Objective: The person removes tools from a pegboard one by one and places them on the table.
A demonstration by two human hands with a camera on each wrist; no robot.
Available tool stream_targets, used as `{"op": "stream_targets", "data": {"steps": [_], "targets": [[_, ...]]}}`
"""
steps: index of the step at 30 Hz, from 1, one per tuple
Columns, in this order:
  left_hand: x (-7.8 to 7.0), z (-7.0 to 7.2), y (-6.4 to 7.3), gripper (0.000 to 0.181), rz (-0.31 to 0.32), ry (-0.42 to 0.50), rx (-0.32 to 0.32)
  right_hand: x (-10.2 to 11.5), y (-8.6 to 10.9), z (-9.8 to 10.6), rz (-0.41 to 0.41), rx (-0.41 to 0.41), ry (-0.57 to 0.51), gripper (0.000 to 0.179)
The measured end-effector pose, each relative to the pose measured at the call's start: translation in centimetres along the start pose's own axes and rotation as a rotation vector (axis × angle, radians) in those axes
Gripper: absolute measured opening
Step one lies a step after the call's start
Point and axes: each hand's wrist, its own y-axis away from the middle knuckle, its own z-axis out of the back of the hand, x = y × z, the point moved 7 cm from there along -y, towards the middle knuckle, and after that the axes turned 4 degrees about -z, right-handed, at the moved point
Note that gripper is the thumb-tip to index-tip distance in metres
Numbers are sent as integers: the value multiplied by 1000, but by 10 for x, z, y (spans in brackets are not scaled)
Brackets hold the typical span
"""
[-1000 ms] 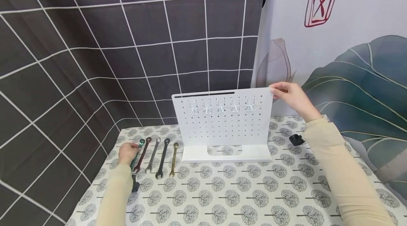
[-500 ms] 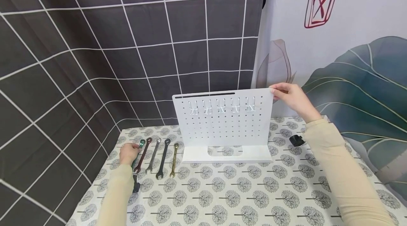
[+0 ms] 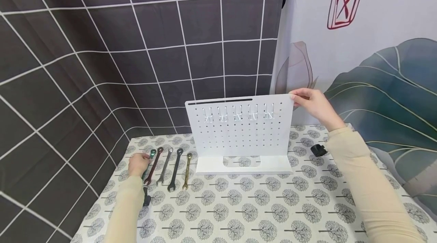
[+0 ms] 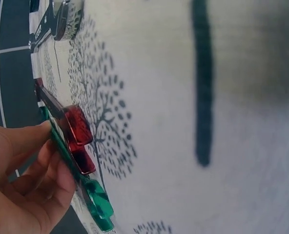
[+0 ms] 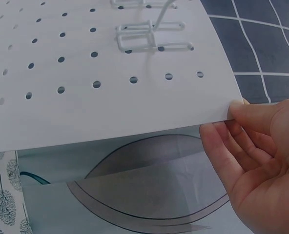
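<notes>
My left hand (image 3: 138, 164) pinches a green wrench (image 4: 99, 200) between thumb and fingers at the left end of a row of wrenches. Right beside it lies a red wrench (image 3: 153, 166); then come a silver wrench (image 3: 164, 167), a black wrench (image 3: 175, 170) and a gold wrench (image 3: 187, 171). A white pegboard (image 3: 239, 133) stands upright on its base behind the row's right side. Several wire hooks (image 3: 252, 113) line its upper part. My right hand (image 3: 310, 102) grips the board's top right corner, thumb on the front face in the right wrist view.
A tree-print cloth (image 3: 239, 205) covers the table. On it, right of the board, sits a small black object (image 3: 318, 150). A dark grid-pattern curtain (image 3: 146, 45) hangs behind and to the left, and a white printed curtain (image 3: 382, 64) hangs at the right.
</notes>
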Motion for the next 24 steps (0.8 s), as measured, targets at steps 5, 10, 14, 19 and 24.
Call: {"op": "stream_targets", "data": {"steps": [5,10,14,19,24], "targets": [[1,0,-1,24,-1,-7,-13,2,-1,0,7,1,-5,45],[3,0,-1,23,3,3,-22,2,-2,0,13,2,-3,46],[4,0,-2,24,3,13,-20,2,-3,0,11,0,-6,47],[8,2,-3,27,-31,11,16,3,-5,-3,21,-9,14,47],[-9,14,-1,35,-84,33,61,8,-3,1,54,-16,50,46]]}}
